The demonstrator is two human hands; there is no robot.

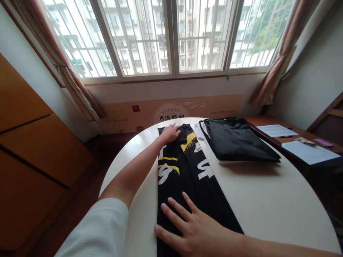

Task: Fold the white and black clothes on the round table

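A black T-shirt point(184, 178) with white lettering and yellow patches lies folded lengthwise into a long strip on the white round table point(268, 200). My left hand point(170, 132) rests on its far end, near the sleeve and collar, fingers stretched out. Closer to me, my right hand point(187, 225) lies over the near part of the shirt with its fingers spread. The shirt's nearest end runs out of the bottom of the view.
A stack of folded dark clothes point(238, 139) sits at the table's far right. Beyond it, a wooden desk point(254, 123) holds sheets of paper point(311, 151). A printed cardboard box point(120, 114) stands under the barred window, and wooden cabinets point(32, 160) are to the left.
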